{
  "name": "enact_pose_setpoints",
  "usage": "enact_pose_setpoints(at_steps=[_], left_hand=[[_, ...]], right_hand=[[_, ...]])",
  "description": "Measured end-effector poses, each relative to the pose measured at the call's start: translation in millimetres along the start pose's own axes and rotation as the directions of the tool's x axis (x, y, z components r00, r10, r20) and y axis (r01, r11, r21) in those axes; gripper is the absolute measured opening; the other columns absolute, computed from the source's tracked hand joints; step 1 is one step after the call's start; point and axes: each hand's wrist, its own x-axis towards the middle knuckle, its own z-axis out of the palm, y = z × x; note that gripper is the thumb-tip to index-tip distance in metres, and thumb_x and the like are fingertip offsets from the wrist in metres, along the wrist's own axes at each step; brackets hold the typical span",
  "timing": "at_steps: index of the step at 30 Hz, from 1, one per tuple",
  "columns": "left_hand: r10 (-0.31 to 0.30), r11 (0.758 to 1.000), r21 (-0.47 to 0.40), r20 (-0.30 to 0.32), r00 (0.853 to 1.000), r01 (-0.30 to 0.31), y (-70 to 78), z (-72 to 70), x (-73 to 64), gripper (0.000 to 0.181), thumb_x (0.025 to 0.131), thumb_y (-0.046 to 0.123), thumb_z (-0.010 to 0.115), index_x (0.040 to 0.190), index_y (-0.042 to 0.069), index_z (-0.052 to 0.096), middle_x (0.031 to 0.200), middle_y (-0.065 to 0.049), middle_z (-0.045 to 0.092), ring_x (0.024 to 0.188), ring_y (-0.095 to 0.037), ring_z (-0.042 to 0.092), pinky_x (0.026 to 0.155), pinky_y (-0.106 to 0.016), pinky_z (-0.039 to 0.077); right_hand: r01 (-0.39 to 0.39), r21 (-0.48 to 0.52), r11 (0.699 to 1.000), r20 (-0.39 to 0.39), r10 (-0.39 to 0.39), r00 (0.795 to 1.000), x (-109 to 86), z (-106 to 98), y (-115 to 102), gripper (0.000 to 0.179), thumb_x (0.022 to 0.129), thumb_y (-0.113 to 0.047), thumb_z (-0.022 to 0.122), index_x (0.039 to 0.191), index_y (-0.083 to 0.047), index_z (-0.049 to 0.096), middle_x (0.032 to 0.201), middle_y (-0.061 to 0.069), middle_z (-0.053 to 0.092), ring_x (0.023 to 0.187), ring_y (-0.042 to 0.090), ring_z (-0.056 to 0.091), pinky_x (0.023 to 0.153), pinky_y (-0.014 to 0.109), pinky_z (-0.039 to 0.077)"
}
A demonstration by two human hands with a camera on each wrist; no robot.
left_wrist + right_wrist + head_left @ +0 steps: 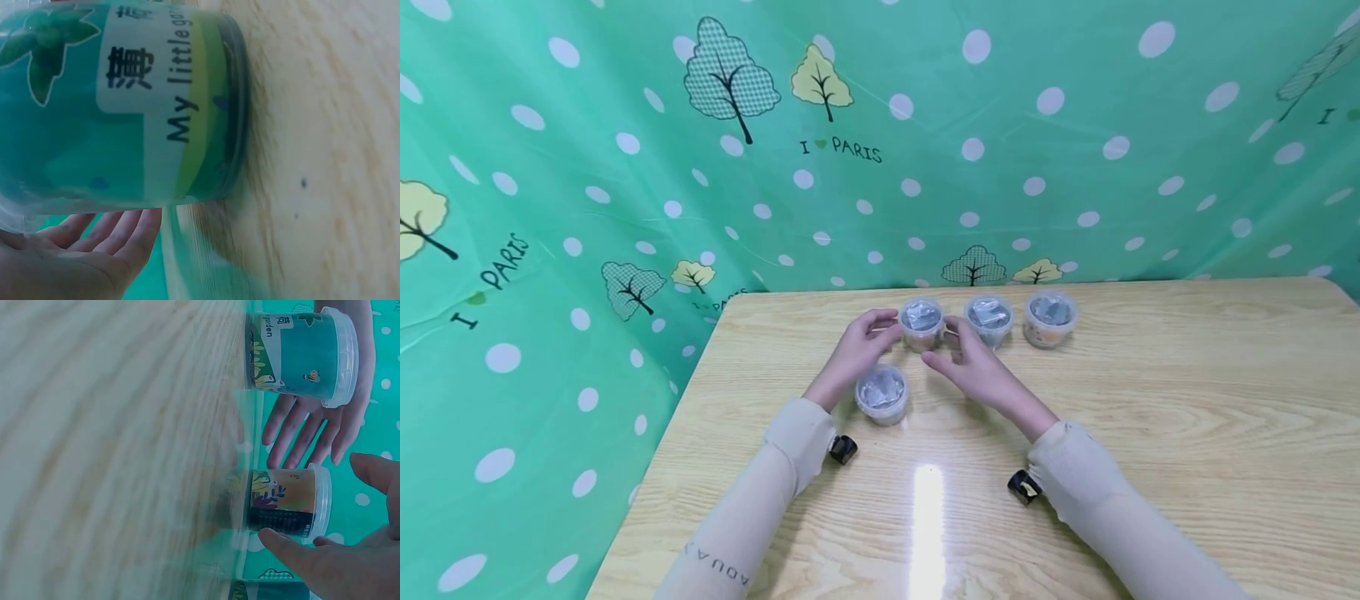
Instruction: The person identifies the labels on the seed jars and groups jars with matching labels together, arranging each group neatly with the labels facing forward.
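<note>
A lidded plastic cup with an orange label stands between my two hands near the table's far edge; a grey packet shows under its clear lid. My left hand is at its left side, fingers loosely bent and fingertips right at the cup. My right hand is at its right, thumb and fingers spread apart. In the right wrist view, the orange-label cup sits between the left fingers and the right hand. Nearer me, a teal-label "My little garden" cup stands beside the left wrist.
Two more lidded cups stand to the right in the far row: one just behind my right hand, another farther right. A green dotted cloth hangs behind and left of the wooden table. Black devices sit at both sleeve cuffs.
</note>
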Motion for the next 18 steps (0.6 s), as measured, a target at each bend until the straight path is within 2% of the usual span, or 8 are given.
enact_pose_setpoints(at_steps=[8, 18], left_hand=[[-0.017, 0.999, -0.035, 0.021, 1.000, 0.018, -2.3, -0.3, 6.6, 0.049, 0.100, 0.027, 0.060, 0.142, 0.003, 0.048, 0.136, -0.015, 0.056, 0.125, -0.029, 0.057, 0.103, -0.039, 0.051], [-0.017, 0.997, -0.076, 0.040, 0.999, 0.020, -3.5, -1.3, 9.4, 0.049, 0.100, 0.023, 0.060, 0.142, 0.000, 0.048, 0.134, -0.017, 0.056, 0.123, -0.030, 0.059, 0.101, -0.038, 0.053]], right_hand=[[-0.016, -0.019, 1.000, 0.003, 0.016, 1.000, 8.4, 3.8, 0.2, 0.083, 0.102, -0.029, 0.056, 0.157, 0.002, 0.001, 0.160, 0.029, 0.018, 0.145, 0.043, 0.029, 0.118, 0.051, 0.030], [0.006, -0.040, 0.999, -0.014, -0.007, 1.000, 12.8, 4.8, -2.6, 0.069, 0.105, -0.027, 0.048, 0.157, 0.000, 0.011, 0.157, 0.026, 0.030, 0.143, 0.039, 0.036, 0.118, 0.051, 0.030]])
